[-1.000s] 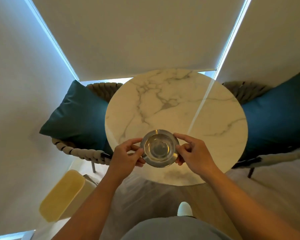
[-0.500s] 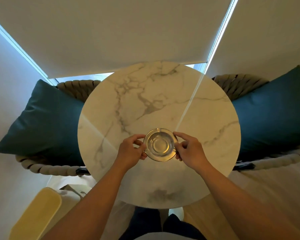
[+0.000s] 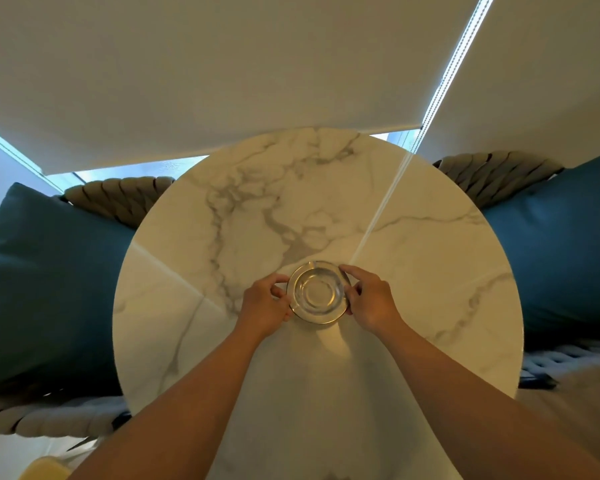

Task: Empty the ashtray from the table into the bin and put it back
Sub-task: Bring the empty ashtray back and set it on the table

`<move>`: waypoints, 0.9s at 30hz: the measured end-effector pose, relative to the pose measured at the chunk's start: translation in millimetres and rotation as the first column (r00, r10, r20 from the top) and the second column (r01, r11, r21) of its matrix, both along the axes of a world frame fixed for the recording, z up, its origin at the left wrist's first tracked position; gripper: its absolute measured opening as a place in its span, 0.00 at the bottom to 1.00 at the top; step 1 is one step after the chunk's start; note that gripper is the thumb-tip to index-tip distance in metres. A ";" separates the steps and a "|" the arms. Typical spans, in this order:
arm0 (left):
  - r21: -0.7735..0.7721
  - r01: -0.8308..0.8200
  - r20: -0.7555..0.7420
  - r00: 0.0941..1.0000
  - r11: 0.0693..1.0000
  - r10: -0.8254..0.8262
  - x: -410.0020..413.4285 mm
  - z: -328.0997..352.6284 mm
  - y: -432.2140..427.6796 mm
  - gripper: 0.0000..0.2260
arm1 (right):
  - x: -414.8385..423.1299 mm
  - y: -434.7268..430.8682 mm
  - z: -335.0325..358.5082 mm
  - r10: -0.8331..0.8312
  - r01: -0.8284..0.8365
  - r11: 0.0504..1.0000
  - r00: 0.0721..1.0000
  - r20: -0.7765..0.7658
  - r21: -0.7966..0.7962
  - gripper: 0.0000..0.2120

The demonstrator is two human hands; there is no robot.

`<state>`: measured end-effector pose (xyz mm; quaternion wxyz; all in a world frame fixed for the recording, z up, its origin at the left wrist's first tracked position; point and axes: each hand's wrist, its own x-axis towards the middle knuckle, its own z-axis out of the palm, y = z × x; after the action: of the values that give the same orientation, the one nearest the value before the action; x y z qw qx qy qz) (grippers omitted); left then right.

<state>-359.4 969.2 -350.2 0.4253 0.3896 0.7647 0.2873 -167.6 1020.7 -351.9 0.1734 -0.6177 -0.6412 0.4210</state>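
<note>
A round glass ashtray [image 3: 316,292] with a gold rim sits near the middle of the round white marble table [image 3: 430,265]. Its bowl looks empty. My left hand [image 3: 265,304] pinches the ashtray's left rim and my right hand [image 3: 369,299] pinches its right rim. I cannot tell whether the ashtray rests on the tabletop or hangs just above it. The yellow bin [image 3: 45,470] shows only as a sliver at the bottom left corner.
Two woven rope chairs flank the table, one on the left [image 3: 118,195] and one on the right [image 3: 499,171], each with a large teal cushion [image 3: 49,282]. White roller blinds [image 3: 257,64] hang behind the table, with a bead chain [image 3: 440,84] at the right.
Both hands have carried the ashtray from the table's near edge toward its middle. The view has moved forward over the table, and the bin has slid almost out of frame.
</note>
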 end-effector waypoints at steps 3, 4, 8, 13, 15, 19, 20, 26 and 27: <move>0.018 -0.040 -0.024 0.999 0.999 0.040 -0.9 -13.8 15.3 0.13 | -3.6 24.0 -13.1 0.051 -0.053 0.998 0.997 0.052 0.046 0.19; 0.027 -0.049 -0.024 0.998 0.998 0.050 -1.3 -17.2 18.1 0.14 | -4.8 29.5 -16.2 0.061 -0.065 0.997 0.996 0.063 0.052 0.19; 0.040 -0.087 -0.005 0.996 0.995 0.087 -1.6 -25.3 26.4 0.14 | -9.8 45.3 -22.4 0.058 -0.060 0.997 0.996 0.061 0.044 0.16; 0.021 -0.104 0.001 0.995 0.994 0.104 0.0 -20.5 20.5 0.16 | -6.3 49.0 -22.4 -0.020 0.021 1.000 0.999 0.045 -0.016 0.14; 0.013 -0.110 -0.020 0.994 0.994 0.110 1.2 -20.9 13.1 0.13 | -2.5 47.5 -20.8 -0.051 0.052 0.999 0.998 0.048 -0.010 0.12; 0.035 -0.162 -0.057 0.985 0.986 0.164 5.2 -24.0 2.0 0.09 | -0.7 41.5 -16.6 -0.058 0.059 0.998 0.997 0.056 -0.027 0.09; 0.033 -0.171 -0.054 0.983 0.985 0.173 6.1 -23.5 1.4 0.09 | -2.1 40.7 -16.9 -0.045 0.047 0.998 0.997 0.062 -0.033 0.09; 0.019 -0.180 -0.106 0.978 0.983 0.181 10.5 -21.4 0.8 0.07 | -10.1 44.7 -15.9 -0.034 0.035 0.999 0.996 0.088 -0.008 0.12; 0.015 -0.184 -0.117 0.976 0.983 0.184 10.1 -21.9 -0.5 0.07 | -10.5 45.7 -15.4 -0.044 0.045 0.999 0.996 0.078 -0.015 0.13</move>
<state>-349.4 968.7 -372.0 0.3501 0.3343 0.8208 0.3033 -178.1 1066.4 -367.2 0.1525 -0.6492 -0.6299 0.3981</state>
